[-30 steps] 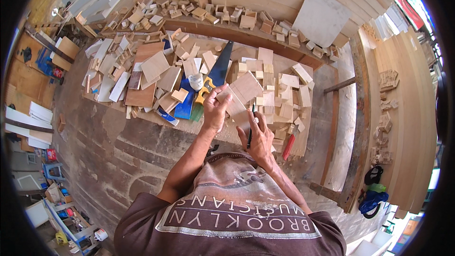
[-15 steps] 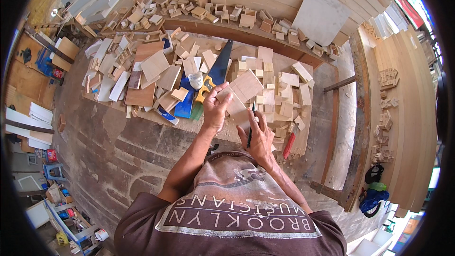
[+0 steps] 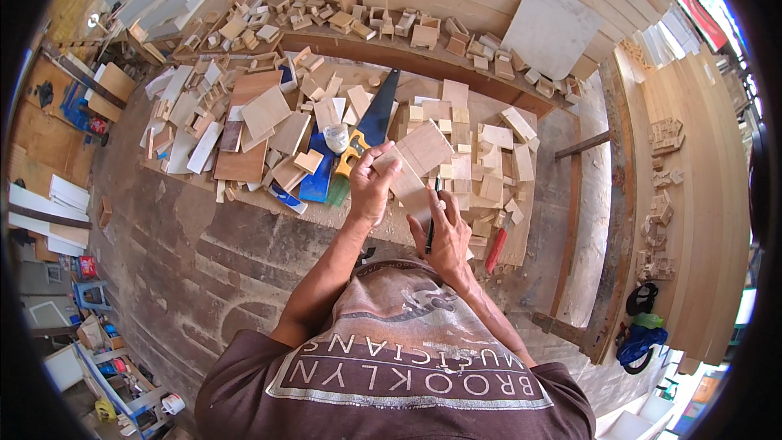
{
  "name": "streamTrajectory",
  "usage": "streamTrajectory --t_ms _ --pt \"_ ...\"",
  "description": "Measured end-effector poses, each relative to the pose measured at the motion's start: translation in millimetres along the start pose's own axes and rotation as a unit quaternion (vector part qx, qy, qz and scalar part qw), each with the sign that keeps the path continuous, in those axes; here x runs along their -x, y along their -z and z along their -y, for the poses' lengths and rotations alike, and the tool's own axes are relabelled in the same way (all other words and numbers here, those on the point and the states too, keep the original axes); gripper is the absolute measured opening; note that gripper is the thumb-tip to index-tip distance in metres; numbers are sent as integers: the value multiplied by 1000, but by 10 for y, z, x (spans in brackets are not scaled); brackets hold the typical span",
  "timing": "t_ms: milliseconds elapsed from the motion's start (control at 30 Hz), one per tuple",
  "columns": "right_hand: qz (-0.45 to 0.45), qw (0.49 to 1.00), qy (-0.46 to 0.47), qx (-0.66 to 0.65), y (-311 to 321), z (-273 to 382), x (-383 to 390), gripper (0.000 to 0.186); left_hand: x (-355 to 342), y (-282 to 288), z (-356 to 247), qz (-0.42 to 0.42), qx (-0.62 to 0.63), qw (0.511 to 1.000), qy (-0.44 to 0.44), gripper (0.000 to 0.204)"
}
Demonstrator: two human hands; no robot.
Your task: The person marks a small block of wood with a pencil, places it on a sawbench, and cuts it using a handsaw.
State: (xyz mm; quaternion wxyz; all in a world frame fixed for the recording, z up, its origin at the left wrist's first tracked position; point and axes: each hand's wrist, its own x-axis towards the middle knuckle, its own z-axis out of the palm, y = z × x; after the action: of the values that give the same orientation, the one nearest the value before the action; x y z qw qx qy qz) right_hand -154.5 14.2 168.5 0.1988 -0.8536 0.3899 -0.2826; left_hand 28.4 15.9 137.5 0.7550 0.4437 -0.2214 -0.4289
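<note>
– So, where is the wooden piece (image 3: 423, 147) held, relative to the saw (image 3: 378, 118)?
– Right of the saw's yellow handle, toward the person. Raised in both hands' reach, above the bench board (image 3: 520, 240).
– Gripped by which hand?
– Left hand (image 3: 375, 183). Left edge of the piece is clamped; thumb is laid along the visible face, other fingers are partly hidden by wood. From that thumb the piece is extended up-right, with a paler arm run down-right toward the other hand.
– Right hand (image 3: 446, 236)?
– Closed on a dark pencil-like tool (image 3: 431, 224), pinched by thumb and fingers, far end pointed away from the person. Hand is placed just beside the lower end of the piece. Whether wood is touched can't be told.
– Other stuff by the saw?
– Left of it: pale jar (image 3: 336, 139) just beside the handle, blue flat object (image 3: 316, 179), then heaped offcuts (image 3: 265, 114). Right of it: small blocks (image 3: 491, 159), packed close. Right and nearer the person: red tool (image 3: 496, 250). Beyond it, well to the right: pale square panel (image 3: 554, 28), tilted.
</note>
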Motion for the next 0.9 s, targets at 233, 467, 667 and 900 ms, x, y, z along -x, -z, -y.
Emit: streamTrajectory --t_ms 233,467,667,900 --pt "14 1000 -22 -2 48 43 -1 63 1 -9 -2 -6 -14 1000 1 37" --pt "-2 1000 0 2 21 -17 -4 67 -4 -45 -6 -4 -25 1000 6 36" --pt "-4 1000 4 4 10 -46 -3 68 -4 -76 -32 -7 -32 999 14 37" --pt "-3 1000 4 6 -23 -73 1 69 -21 -74 -10 -11 -26 1000 9 36"
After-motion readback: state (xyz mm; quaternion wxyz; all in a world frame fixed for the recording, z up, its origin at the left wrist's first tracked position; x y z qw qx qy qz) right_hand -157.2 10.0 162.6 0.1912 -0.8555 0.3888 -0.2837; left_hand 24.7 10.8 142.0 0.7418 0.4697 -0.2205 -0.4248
